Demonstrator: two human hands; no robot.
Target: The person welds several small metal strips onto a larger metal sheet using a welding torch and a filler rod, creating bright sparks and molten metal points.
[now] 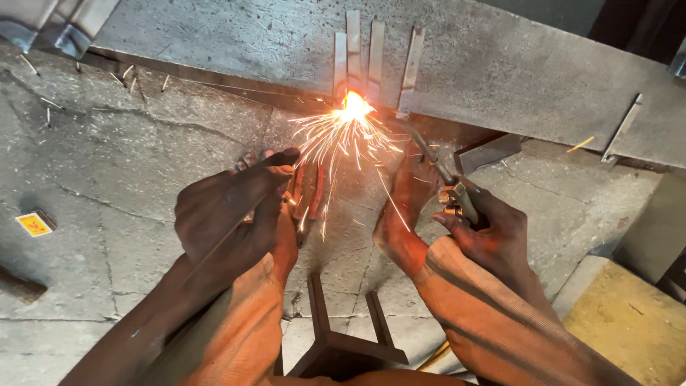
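Right hand gripping electrode holder — sparks, metal strips

- A small yellow box lies at the left edge on the cracked concrete floor.
- A yellow slab fills the lower right.
- A dark metal stool stands at bottom centre.
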